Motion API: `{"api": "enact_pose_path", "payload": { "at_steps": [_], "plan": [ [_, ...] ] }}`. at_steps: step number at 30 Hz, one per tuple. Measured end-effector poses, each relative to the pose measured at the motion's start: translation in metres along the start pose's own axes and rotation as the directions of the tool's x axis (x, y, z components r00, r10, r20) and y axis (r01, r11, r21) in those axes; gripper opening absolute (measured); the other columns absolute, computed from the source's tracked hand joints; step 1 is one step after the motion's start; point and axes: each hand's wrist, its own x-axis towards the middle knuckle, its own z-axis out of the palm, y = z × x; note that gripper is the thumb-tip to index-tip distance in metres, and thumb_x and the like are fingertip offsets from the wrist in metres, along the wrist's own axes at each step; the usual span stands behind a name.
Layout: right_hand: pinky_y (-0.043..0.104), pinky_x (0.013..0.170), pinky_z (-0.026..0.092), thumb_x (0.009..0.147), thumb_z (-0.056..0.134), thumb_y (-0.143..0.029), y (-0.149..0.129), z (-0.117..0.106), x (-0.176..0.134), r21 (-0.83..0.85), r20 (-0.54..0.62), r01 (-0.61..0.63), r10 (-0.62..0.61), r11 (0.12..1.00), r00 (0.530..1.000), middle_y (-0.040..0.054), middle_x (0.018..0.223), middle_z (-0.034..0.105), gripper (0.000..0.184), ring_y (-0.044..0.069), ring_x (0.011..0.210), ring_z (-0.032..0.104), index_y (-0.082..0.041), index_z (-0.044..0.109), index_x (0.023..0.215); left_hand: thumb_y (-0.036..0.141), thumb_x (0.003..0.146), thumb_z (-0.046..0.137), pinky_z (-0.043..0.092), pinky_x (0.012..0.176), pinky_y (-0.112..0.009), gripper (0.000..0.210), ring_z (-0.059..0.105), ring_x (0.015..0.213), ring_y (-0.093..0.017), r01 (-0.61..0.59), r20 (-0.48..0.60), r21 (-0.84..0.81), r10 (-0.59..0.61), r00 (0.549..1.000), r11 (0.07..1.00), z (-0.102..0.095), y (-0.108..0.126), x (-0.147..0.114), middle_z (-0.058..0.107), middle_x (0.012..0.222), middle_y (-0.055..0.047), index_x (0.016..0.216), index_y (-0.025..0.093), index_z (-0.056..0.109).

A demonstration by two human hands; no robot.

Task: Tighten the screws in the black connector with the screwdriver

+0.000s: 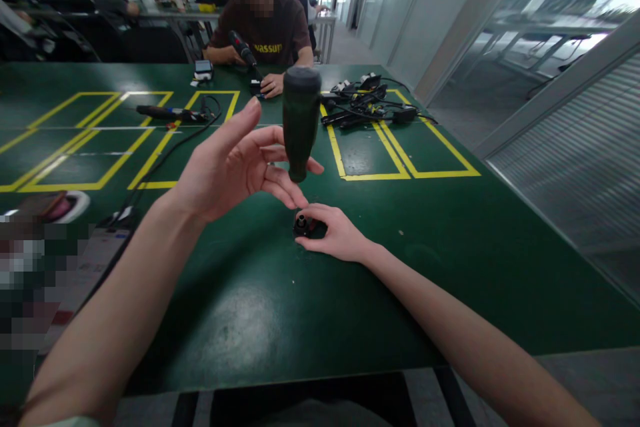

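A screwdriver with a dark green and black handle stands upright in front of me, its lower end over a small black part on the green table. My left hand is open, with fingers spread behind the handle and the thumb apart from it; whether a fingertip touches the handle I cannot tell. Low on the tabletop, my right hand grips the small black part between thumb and fingers. A round metal piece shows at its top; the fingers hide some of the rest.
Black cables and plugs lie in a heap at the back right. A corded dark tool rests at the back left, its cable running toward me. Across the green table, a person holds a power screwdriver. Yellow tape outlines mark the surface.
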Motion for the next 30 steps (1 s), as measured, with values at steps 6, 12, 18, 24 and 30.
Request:
{"api": "enact_pose_path", "payload": {
  "at_steps": [6,12,18,24,30],
  "plan": [
    [0.034,0.081,0.058,0.082,0.08,-0.026,-0.0002,0.0002,0.0005,-0.001,-0.016,0.002,-0.003,1.0,1.0,0.0061,0.1,0.075,0.024,0.021,0.087,0.071,-0.018,0.072,0.103,0.066,0.089,0.065,0.064,0.07,-0.032,0.052,0.081,0.079,-0.024,-0.011,0.052,-0.105,0.016,0.998,0.994,0.0011,0.0011,0.0004,0.081,0.105,-0.01,0.106,0.016,0.065],
    [0.033,0.081,0.058,0.083,0.08,-0.026,-0.0006,-0.0011,0.001,0.008,0.002,-0.003,0.003,1.0,1.0,0.0065,0.101,0.075,0.024,0.021,0.089,0.071,-0.017,0.072,0.104,0.065,0.085,0.072,0.064,0.07,-0.03,0.057,0.08,0.077,-0.024,0.002,0.057,-0.142,0.006,0.998,0.99,0.001,0.0011,0.002,0.079,0.101,-0.007,0.105,0.012,0.068],
    [0.034,0.082,0.057,0.082,0.08,-0.025,0.0016,-0.0002,0.0004,-0.014,-0.016,0.026,-0.026,1.0,1.0,0.0061,0.098,0.075,0.024,0.021,0.088,0.071,-0.017,0.072,0.103,0.062,0.102,0.043,0.064,0.069,-0.036,0.054,0.08,0.073,-0.024,-0.047,0.059,-0.12,0.054,0.997,0.992,0.0005,-0.0015,0.0008,0.078,0.108,-0.011,0.109,0.011,0.062],
    [0.034,0.081,0.058,0.082,0.081,-0.026,-0.0006,-0.0009,0.0005,0.001,-0.003,-0.005,0.005,1.0,1.0,0.006,0.099,0.075,0.023,0.021,0.088,0.071,-0.018,0.072,0.102,0.06,0.101,0.045,0.063,0.074,-0.035,0.051,0.08,0.08,-0.025,-0.048,0.076,-0.117,0.057,0.995,0.992,0.0006,0.0,-0.0007,0.079,0.104,-0.011,0.111,0.013,0.061],
    [0.034,0.081,0.058,0.083,0.08,-0.025,-0.0004,-0.0012,0.0007,0.019,-0.005,0.016,-0.016,1.0,1.0,0.0068,0.1,0.075,0.023,0.021,0.089,0.071,-0.017,0.072,0.103,0.054,0.106,0.033,0.063,0.07,-0.032,0.053,0.079,0.073,-0.022,-0.043,0.053,-0.117,0.05,0.997,0.992,0.0016,0.0014,-0.0015,0.077,0.102,-0.008,0.108,0.012,0.065]
  ]
}}
